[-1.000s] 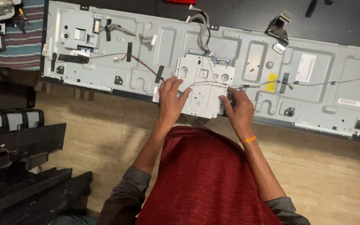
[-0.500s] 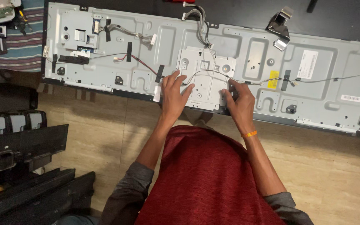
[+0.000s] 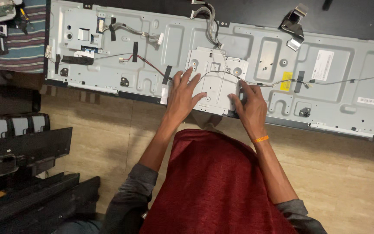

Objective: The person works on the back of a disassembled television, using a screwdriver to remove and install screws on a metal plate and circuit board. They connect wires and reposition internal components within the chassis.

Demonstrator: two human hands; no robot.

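A long grey sheet-metal chassis [image 3: 109,52], the rear of a flat display panel, lies face-down on the tan tiled floor [image 3: 347,173]. At its middle, along the near edge, sits a square metal shield plate [image 3: 216,78], and both hands are on it. The left hand [image 3: 182,97] lies flat on the plate's left side with fingers spread, the fingertips [image 3: 190,71] reaching towards the plate's centre. The right hand [image 3: 251,106] cups the plate's right near corner, fingers bent over the edge, pinching nothing separate; an orange wristband [image 3: 260,139] sits just behind it.

A thin grey wire [image 3: 221,74] loops across the plate's top and runs off to the right of the plate, past a yellow sticker [image 3: 286,81]. A bundle of grey cables [image 3: 211,21] drops in from beyond the plate's far edge.

To handle the plate well, I would keep the grip even on both sides so it comes away level instead of twisting, and watch that the wire over it is not snagged or dragged. Whether any screws hold it down cannot be told from here.

Left of the plate, black strips of tape [image 3: 135,51] hold a red-and-black lead [image 3: 148,64].
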